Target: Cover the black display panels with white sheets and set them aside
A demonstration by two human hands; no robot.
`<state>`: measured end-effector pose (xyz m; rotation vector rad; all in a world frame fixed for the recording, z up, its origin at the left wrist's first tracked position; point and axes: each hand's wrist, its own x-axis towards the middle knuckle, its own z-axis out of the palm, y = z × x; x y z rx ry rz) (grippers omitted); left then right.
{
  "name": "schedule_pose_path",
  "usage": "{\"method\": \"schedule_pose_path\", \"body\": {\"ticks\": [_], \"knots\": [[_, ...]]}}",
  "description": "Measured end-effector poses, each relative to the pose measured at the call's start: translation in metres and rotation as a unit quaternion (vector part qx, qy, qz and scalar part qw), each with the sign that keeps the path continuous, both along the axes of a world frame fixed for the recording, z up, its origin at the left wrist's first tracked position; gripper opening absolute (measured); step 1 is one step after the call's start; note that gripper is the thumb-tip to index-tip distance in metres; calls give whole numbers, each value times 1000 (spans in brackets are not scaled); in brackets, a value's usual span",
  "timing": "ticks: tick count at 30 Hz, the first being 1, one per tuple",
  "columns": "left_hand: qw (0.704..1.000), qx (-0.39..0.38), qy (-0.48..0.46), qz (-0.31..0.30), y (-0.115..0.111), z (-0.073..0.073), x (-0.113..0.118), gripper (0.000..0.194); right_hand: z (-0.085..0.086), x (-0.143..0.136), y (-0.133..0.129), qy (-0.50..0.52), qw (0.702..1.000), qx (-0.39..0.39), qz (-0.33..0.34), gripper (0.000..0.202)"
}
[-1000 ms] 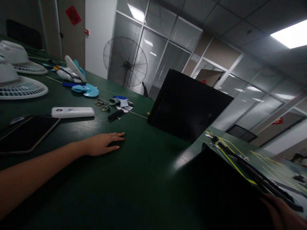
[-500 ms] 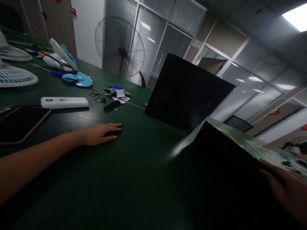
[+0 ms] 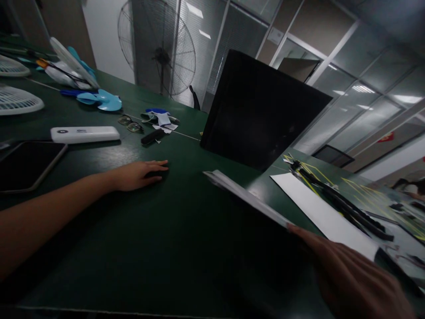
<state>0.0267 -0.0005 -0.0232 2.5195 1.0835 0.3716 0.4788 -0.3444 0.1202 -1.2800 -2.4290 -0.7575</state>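
My left hand point(image 3: 141, 174) lies flat on the green table point(image 3: 159, 248), fingers spread, holding nothing. At the lower right my right hand point(image 3: 352, 270) grips the edge of a thin dark panel with a pale rim point(image 3: 252, 199), which is tilted above the table; its dark face blends into the shadow below. A large black panel point(image 3: 265, 110) stands leaning at the table's far side, beyond both hands. To the right of the held panel lies a white sheet point(image 3: 318, 206), partly behind my right hand.
At the left are a tablet point(image 3: 29, 164), a white oblong device point(image 3: 85, 134), glasses point(image 3: 131, 123), a black object point(image 3: 152, 136), blue fan blades point(image 3: 106, 100) and white fan grilles point(image 3: 20, 100). Black cables point(image 3: 345, 201) lie at the right. A large fan point(image 3: 161, 55) stands behind.
My right hand has moved left and nearer with the held panel, whose pale rim now shows. The white sheet and black cables have come into sight. My left hand stays on the table.
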Motion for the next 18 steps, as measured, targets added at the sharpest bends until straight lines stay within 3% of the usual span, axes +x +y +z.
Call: {"method": "schedule_pose_path", "body": {"ticks": [5, 8, 11, 15, 18], "knots": [[999, 27, -9, 22, -1, 8, -1, 83, -30, -61, 28, -38, 996, -16, 81, 42], [996, 52, -8, 69, -5, 17, -4, 91, -52, -79, 48, -54, 993, -11, 101, 41], [994, 57, -6, 91, -8, 23, -7, 86, -70, -87, 65, -63, 992, -3, 108, 39], [998, 60, 11, 26, -7, 19, -9, 70, -85, -93, 77, -71, 992, 5, 107, 37], [997, 76, 31, -9, -5, 14, -9, 65, -86, -97, 79, -74, 993, 17, 86, 38]]}}
